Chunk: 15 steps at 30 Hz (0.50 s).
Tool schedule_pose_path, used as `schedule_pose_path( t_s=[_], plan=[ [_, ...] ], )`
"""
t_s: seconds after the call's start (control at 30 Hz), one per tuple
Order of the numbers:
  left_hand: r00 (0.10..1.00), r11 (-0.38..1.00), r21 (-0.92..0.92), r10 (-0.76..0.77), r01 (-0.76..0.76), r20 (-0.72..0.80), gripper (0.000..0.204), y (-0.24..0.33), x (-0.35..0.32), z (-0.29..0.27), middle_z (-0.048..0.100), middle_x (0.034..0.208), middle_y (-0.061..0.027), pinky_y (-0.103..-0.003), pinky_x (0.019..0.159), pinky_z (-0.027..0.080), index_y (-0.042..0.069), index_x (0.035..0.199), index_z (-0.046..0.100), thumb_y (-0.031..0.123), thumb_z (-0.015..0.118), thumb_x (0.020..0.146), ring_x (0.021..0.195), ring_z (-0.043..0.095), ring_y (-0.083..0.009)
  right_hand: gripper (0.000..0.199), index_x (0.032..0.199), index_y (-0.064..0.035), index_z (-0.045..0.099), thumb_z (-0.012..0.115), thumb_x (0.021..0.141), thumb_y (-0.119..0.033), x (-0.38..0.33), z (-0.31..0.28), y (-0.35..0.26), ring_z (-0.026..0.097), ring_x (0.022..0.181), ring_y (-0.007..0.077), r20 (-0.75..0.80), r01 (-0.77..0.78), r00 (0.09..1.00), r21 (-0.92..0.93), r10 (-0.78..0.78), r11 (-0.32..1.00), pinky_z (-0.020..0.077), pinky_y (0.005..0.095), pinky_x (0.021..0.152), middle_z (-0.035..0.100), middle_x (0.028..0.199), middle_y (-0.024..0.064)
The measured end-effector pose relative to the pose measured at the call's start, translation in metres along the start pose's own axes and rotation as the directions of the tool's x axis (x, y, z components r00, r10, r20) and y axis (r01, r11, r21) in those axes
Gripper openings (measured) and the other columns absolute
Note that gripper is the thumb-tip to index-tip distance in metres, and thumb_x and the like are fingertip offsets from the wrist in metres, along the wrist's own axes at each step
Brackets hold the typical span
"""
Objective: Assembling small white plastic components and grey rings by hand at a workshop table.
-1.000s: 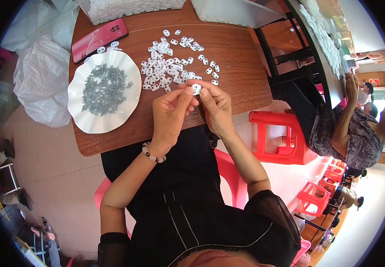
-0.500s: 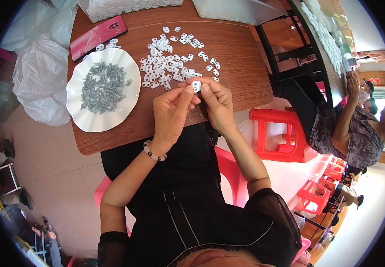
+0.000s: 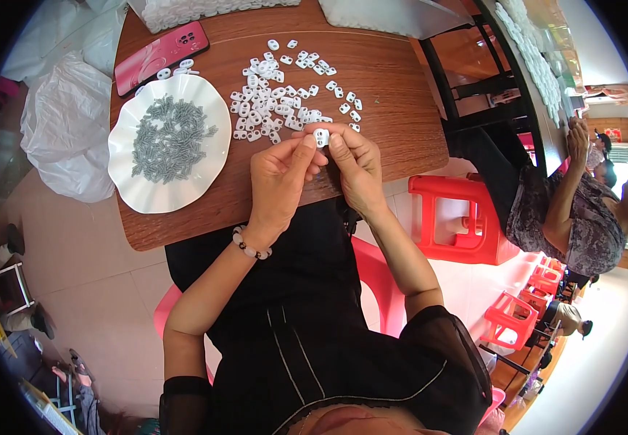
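head view: the left hand (image 3: 279, 181) and right hand (image 3: 356, 168) meet above the near edge of a brown wooden table (image 3: 394, 109), their fingertips pinched together on one small white plastic clip (image 3: 321, 136) held between them. just beyond the hands lies a loose scatter of white clips (image 3: 278, 98) on the tabletop. to the left of it a white scalloped plate (image 3: 129, 181) holds a heap of small grey metal parts (image 3: 169, 138). a red phone (image 3: 160, 49) lies at the far left corner of the table. a beaded bracelet (image 3: 250, 246) circles the left wrist. a red plastic stool (image 3: 453, 221) stands to the right, near another seated person (image 3: 568, 210).
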<state>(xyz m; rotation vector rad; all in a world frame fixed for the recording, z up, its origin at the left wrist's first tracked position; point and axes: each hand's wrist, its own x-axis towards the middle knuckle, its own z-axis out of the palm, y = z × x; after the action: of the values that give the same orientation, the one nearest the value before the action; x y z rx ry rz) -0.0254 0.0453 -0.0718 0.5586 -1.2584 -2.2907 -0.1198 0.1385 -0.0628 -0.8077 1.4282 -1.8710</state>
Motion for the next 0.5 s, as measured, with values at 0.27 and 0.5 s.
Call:
schedule_pose_path(
  t_s=[0.27, 0.5],
  plan=[
    [1.000, 1.000, 0.000, 0.001, -0.001, 0.018, 0.021, -0.0011, 0.0020, -0.0015, 0.064, 0.075, -0.0027, -0.020, 0.061, 0.042, -0.001, 0.088, 0.067, 0.018, 0.059, 0.093, 0.066, 0.053, -0.0061, 0.034, 0.114, 0.0057, 0.058, 0.045, 0.099, -0.022, 0.0002, -0.0018, 0.0014, 0.061, 0.094, 0.0164, 0.002, -0.001, 1.000, 0.007, 0.001, 1.000, 0.0489, 0.0291, 0.084, 0.064, 0.106, 0.0159],
    [0.999, 0.999, -0.010, 0.036, -0.036, 0.007, 0.026, -0.0053, 0.0031, -0.0040, 0.066, 0.075, -0.0017, -0.018, 0.060, 0.043, 0.000, 0.091, 0.069, 0.023, 0.059, 0.094, 0.065, 0.054, -0.0038, 0.028, 0.113, 0.0049, 0.059, 0.051, 0.097, -0.016, 0.0010, 0.0020, -0.0042, 0.061, 0.088, 0.0131, 0.013, -0.026, 1.000, -0.044, 0.026, 0.999, 0.0501, 0.0271, 0.079, 0.065, 0.107, 0.0150]
  ],
)
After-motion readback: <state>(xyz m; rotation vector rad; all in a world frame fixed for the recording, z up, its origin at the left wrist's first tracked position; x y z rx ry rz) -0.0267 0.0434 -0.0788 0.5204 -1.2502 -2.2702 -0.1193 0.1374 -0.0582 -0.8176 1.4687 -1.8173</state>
